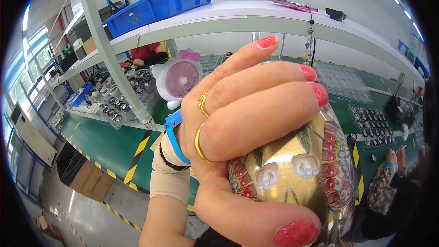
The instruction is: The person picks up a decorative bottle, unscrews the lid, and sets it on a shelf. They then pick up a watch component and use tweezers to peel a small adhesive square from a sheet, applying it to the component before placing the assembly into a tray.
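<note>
Close before me, my left hand (247, 119) reaches in from the lower left, palm down. Its fingers and thumb curl round a shiny gold-coloured object (292, 174) with a curved surface. White flowers, green leaves and rows of red, bead-like pattern decorate it. What kind of object it is does not show, since the fingers cover much of it. Red nail polish, two gold rings and a blue wrist strap (176, 139) are on this hand and wrist. My right hand is out of sight.
A green workbench with yellow-black tape (138, 155) lies beyond. A white-and-pink fan (182, 78) stands by a shelf post. Trays of watch-like pieces (372, 126) sit at right, near another person's hands (397, 159). Overhead, a shelf (256, 11) carries a blue bin (160, 11); a cardboard box (91, 180) is below left.
</note>
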Demonstrator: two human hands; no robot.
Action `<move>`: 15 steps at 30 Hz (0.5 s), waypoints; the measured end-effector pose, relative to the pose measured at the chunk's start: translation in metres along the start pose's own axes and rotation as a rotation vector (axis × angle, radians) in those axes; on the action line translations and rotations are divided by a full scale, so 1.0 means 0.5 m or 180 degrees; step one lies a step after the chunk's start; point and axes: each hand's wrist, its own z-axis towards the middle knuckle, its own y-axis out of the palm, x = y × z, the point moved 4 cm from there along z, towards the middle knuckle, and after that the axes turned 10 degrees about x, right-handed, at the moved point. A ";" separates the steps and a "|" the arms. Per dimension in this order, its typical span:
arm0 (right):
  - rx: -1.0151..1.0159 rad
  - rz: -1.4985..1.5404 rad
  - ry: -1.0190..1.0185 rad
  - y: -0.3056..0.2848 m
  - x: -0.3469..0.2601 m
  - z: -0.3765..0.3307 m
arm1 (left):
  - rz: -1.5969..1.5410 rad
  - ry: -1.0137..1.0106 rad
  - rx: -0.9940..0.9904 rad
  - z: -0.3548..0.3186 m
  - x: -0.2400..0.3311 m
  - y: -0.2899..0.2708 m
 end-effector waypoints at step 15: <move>-0.0085 0.0030 0.0019 -0.003 -0.001 0.000 | -0.1016 -0.0084 0.0787 0.000 0.028 0.036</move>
